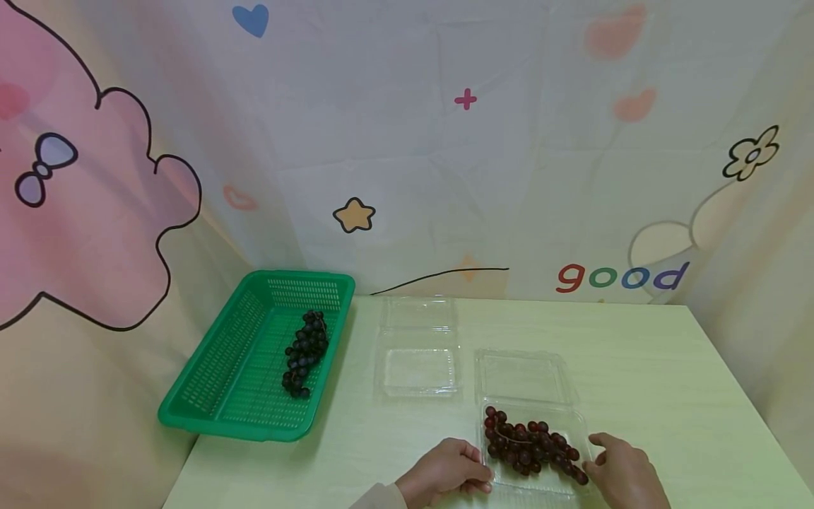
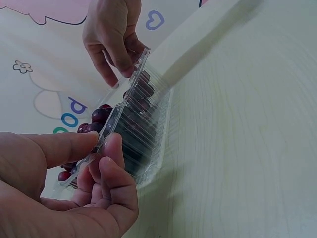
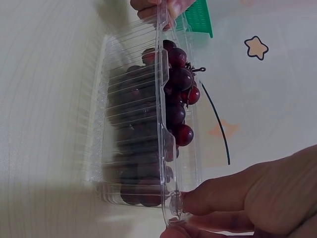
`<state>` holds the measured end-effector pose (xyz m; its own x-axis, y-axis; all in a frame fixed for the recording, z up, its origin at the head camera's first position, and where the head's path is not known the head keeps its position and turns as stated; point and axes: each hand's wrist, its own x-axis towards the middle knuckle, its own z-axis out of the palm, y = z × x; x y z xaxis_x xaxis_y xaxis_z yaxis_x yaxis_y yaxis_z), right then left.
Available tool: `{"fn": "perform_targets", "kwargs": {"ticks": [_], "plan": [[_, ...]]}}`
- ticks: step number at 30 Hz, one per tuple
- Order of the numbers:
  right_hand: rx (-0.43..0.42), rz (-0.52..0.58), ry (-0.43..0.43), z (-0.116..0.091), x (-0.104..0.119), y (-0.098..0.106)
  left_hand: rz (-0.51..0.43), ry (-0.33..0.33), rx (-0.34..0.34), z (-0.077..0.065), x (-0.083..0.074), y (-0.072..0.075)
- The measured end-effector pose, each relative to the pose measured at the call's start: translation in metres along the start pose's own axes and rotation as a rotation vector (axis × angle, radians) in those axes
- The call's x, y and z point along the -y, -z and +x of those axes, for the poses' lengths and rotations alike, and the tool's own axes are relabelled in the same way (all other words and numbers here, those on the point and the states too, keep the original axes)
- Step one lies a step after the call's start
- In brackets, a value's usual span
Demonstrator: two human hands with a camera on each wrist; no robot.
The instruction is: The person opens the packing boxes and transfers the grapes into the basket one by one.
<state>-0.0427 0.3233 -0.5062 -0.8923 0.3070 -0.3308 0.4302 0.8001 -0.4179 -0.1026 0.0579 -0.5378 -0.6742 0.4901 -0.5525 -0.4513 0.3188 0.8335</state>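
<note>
A bunch of dark red grapes (image 1: 531, 444) lies in a clear plastic clamshell box (image 1: 572, 417), its lid (image 1: 524, 375) folded back toward the wall. Some grapes rise above the rim in the right wrist view. My left hand (image 1: 448, 470) pinches the rim at the box's left side, thumb on top and fingers curled beneath, as the left wrist view shows. At the opposite side my right hand (image 1: 626, 470) pinches the rim between thumb (image 3: 173, 232) and fingers. The box's ridged front wall (image 3: 133, 124) faces both wrist cameras.
A green plastic basket (image 1: 222, 428) stands at the left with a bunch of black grapes (image 1: 307, 353) along its right side. Behind the box, a second clear clamshell (image 1: 418, 371) lies open on the pale table (image 1: 668, 382). A printed curtain (image 1: 407, 141) hangs along the back.
</note>
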Motion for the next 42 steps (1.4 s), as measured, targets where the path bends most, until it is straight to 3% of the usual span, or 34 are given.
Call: {"fn": "perform_targets", "kwargs": {"ticks": [20, 32, 42], "plan": [[0.028, -0.023, 0.054, -0.0062, 0.0010, 0.0025, -0.007, -0.024, -0.001, -0.0019, -0.0001, 0.0004], [0.039, -0.032, 0.056, -0.0095, 0.0019, 0.0036, 0.056, -0.045, -0.031, -0.0052, -0.0035, 0.0000], [0.044, -0.019, 0.039, -0.0080, 0.0016, 0.0028, 0.080, -0.109, -0.028, -0.0059, -0.0053, 0.0023]]}}
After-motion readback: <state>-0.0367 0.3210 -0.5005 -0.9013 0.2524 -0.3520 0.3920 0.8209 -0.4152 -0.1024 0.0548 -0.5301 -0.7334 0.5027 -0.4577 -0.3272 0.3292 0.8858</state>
